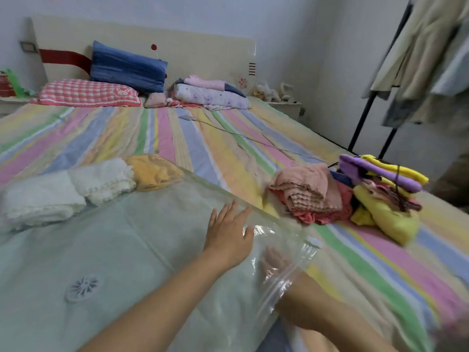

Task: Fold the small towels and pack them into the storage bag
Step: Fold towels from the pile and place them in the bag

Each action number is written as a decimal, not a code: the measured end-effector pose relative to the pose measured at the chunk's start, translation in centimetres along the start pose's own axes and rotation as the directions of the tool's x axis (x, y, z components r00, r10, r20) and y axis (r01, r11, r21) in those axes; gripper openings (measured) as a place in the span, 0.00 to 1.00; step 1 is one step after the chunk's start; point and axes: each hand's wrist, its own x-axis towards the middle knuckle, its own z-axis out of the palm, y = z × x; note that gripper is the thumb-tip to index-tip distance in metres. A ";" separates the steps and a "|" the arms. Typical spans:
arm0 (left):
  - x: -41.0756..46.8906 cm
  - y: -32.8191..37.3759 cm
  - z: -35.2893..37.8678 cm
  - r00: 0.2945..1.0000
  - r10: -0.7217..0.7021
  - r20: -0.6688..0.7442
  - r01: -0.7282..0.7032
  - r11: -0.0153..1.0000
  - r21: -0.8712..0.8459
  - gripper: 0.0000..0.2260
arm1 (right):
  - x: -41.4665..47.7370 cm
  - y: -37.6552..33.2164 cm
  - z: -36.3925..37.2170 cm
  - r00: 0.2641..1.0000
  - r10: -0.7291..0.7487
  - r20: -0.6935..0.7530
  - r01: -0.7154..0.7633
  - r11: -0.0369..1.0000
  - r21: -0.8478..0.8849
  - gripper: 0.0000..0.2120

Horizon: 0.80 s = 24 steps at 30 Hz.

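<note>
I am resting left hand (228, 237), fingers (229, 212) straight, on the vacuum storage bag (127, 250); right hand (275, 262) sitting inside its mouth, grip unclear.

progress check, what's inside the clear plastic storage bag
Two folded white towels and a folded yellow towel at its far end; the right hand inside the mouth. Anything under them is hidden.

- The clear plastic storage bag (127, 250) lies on the near left part of the stripe-sheeted bed (380, 262).
- Two white folded towels (43, 196) and an orange folded towel (152, 171) sit in a row at the bag's far left end.
- The left hand (228, 237) rests on the bag; the right hand (274, 262) is under the plastic, just to the right.
- The pile of pink, yellow and purple cloths (342, 196) lies right of the bag, apart from it.
</note>
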 end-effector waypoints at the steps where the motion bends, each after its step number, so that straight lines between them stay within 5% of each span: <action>1: 0.2 0.4 0.5 0.999 -0.001 0.034 0.001 1.000 0.001 0.24 | -1.2 0.2 -0.9 0.999 -0.009 0.050 0.006 0.998 0.061 0.13; 3: 0.4 0.5 1.5 0.996 -0.026 0.083 0.024 0.999 0.035 0.24 | -3.1 0.7 -3.5 0.987 0.151 0.045 -0.155 0.983 0.096 0.18; 7: 0.4 -0.4 3.0 0.978 -0.064 0.201 0.042 0.992 0.116 0.25 | -3.6 2.9 -7.4 0.816 0.501 -0.288 -0.516 0.856 0.025 0.11; 10: 0.5 -0.9 3.3 0.977 -0.063 0.203 0.052 0.997 0.063 0.22 | -1.6 5.8 -6.9 0.720 0.521 -0.459 -0.481 0.851 0.211 0.10; 14: 1.3 -1.1 2.5 0.996 -0.087 0.019 0.088 0.994 -0.059 0.16 | 2.3 10.3 -5.5 0.690 0.527 -0.496 -0.464 0.848 0.256 0.16; 20: 3.3 -1.2 3.2 0.997 -0.031 -0.067 0.025 0.996 -0.090 0.13 | 7.6 15.5 -6.5 0.571 0.636 -0.519 -0.466 0.772 0.433 0.18; 24: 5.5 0.3 4.2 0.995 0.018 -0.097 -0.029 0.993 -0.116 0.15 | 10.5 17.8 -7.2 0.664 0.614 -0.427 -0.486 0.788 0.379 0.24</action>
